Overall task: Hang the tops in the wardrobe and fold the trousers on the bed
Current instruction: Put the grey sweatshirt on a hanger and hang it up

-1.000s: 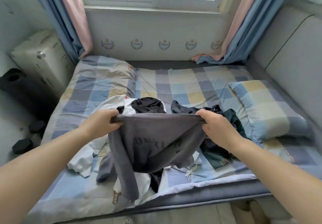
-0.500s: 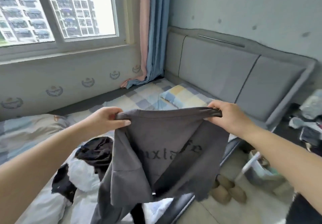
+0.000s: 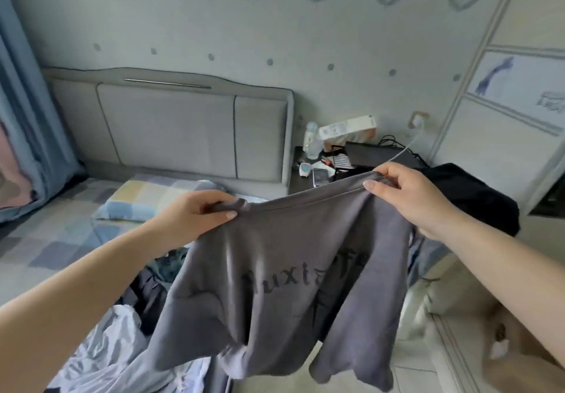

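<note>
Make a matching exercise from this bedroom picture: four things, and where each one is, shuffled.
Things:
1. grey top
2. checked pillow
3. plastic bottle
4. white garment

Places:
A. on the bedside table
B. crumpled on the bed, lower left
C. held up by both hands
D. by the headboard

Pairs: 1-C, 2-D, 3-A, 4-B

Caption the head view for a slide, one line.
Left hand and right hand hold a grey printed top spread by its upper edge, above the bed.
</note>
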`<state>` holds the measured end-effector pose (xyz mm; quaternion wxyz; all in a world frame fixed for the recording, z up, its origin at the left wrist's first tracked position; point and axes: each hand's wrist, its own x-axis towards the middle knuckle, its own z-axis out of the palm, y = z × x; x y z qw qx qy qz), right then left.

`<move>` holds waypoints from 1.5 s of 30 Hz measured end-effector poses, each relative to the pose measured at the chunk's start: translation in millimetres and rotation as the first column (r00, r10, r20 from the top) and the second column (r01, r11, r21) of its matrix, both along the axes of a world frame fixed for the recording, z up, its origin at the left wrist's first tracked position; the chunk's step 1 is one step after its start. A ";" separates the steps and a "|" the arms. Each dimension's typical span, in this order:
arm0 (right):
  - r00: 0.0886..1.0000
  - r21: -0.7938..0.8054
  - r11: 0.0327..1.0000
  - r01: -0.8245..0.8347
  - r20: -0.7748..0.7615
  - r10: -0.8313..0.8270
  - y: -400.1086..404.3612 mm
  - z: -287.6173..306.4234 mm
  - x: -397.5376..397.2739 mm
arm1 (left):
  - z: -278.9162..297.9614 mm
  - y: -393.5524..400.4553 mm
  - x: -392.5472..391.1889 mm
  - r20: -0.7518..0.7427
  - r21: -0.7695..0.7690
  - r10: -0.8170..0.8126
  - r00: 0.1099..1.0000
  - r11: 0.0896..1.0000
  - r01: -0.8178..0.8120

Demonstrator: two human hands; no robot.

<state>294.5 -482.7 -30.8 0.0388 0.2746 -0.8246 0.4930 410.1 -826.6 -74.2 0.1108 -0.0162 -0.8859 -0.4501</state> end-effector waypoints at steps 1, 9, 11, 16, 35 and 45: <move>1.000 0.001 1.000 0.016 0.003 -0.016 6.0 2.2 -1.2 | 3.9 6.2 -4.4 0.008 -0.009 -0.007 1.000 1.000 0.007; 0.933 -0.056 0.935 0.351 -0.058 -0.354 172.4 32.1 -32.0 | 38.0 164.1 -143.9 -0.120 -0.198 -0.356 0.927 0.923 0.329; 0.907 -0.044 0.909 0.414 -0.065 -0.416 206.4 39.1 -38.8 | 47.9 198.8 -168.5 -0.201 -0.321 -0.441 0.875 0.874 0.366; 0.826 -0.048 0.832 0.552 -0.103 -0.554 296.5 55.2 -47.5 | 66.0 295.9 -235.7 -0.344 -0.503 -0.596 0.725 0.769 0.394; 0.385 0.015 0.392 0.920 -0.227 -0.895 474.1 120.7 -58.7 | 102.6 567.1 -395.1 -0.337 -0.058 -0.757 0.560 0.611 0.790; 0.091 0.002 0.096 0.995 -0.333 -0.939 516.9 159.8 -94.3 | 162.1 673.3 -456.0 -0.402 0.475 -0.815 0.417 0.204 0.856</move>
